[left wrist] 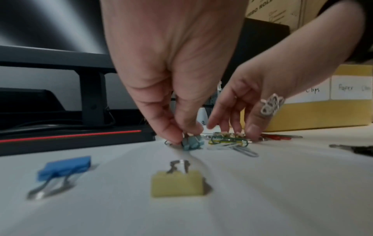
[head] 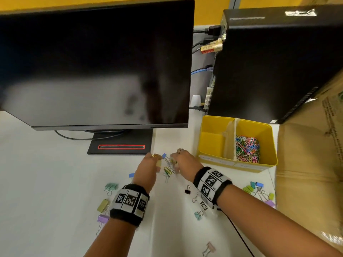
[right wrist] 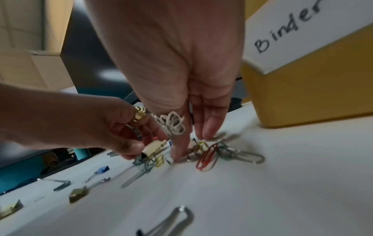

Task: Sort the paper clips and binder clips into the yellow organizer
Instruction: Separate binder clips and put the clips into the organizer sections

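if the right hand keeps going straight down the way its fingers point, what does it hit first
Most likely the small pile of paper clips under it. The right hand points its fingers straight down, tips at or just above the clips, with the white table right beneath. Blur hides whether they touch.

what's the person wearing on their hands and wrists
Both forearms are bare, with no sleeves. Each wrist carries a black band faced with white tiles printed with black square marker codes; the right wrist's band has a thin black cable trailing from it. The left hand wears a gold ring. The right hand wears a pale openwork butterfly-shaped ring.
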{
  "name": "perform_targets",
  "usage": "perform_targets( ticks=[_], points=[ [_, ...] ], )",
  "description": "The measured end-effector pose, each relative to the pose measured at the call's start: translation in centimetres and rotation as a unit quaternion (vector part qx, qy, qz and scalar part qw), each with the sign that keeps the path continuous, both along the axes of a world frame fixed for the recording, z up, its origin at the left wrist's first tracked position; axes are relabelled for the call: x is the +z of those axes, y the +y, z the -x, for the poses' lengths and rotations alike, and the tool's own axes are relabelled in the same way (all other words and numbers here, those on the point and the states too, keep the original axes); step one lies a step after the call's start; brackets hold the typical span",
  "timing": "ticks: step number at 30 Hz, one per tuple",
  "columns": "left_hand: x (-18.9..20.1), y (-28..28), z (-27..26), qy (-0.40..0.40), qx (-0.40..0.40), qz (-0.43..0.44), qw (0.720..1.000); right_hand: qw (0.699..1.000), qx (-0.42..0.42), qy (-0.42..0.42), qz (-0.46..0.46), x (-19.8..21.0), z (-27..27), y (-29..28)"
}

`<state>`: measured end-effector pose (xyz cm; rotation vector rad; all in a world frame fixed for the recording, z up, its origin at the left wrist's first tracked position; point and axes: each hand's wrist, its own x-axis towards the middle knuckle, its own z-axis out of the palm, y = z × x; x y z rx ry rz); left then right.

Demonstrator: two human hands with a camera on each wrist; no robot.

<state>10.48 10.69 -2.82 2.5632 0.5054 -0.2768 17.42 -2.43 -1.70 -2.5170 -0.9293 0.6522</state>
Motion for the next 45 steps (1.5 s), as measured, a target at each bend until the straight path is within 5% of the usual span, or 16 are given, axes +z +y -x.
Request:
perform_targets(
  ticks=[3, 9, 18, 27, 31, 36, 41, 45],
  points=[
    [-0.2, 1.0, 1.2, -0.002, 0.042, 0.031, 0.999, 1.0, 0.009, 0.004, 0.017, -0.7, -0.3, 0.3],
    [-0.2, 1.6, 4.5, -0.008, 0.09, -0.043, 0.995, 1.0, 0.002, 0.011, 0.002, -0.6, -0.6, 0.2],
    [-0.7, -2.5, 5.3, -0.04, -0.046, -0.151, 0.987, 0.998, -0.037, 0.036, -0.032, -0.4, -0.6, -0.2],
    [-1.3, -3.6, 7.4, -0.007, -0.056, -0.089, 0.994, 0.984, -0.084, 0.053, -0.147, 1.1, 2.9, -5.6],
    [-1.1, -3.1, 6.4, -0.037, -0.029, -0.043, 0.998, 0.985, -0.124, 0.097, -0.072, 0.0, 4.5, -10.5],
    [-1.0, -3.6, 4.6, -0.001, -0.076, -0.012, 0.997, 0.997, -0.054, 0.04, 0.04, 0.1, 5.3, -11.3],
    [-1.4, -4.6, 3.8, 0.032, -0.094, -0.085, 0.991, 0.997, -0.074, -0.024, -0.009, 0.7, 3.9, -6.5],
    [-1.8, -4.9, 3.0, 0.007, -0.059, -0.1, 0.993, 0.994, -0.055, -0.02, 0.093, -0.3, 3.3, -2.5]
  ],
)
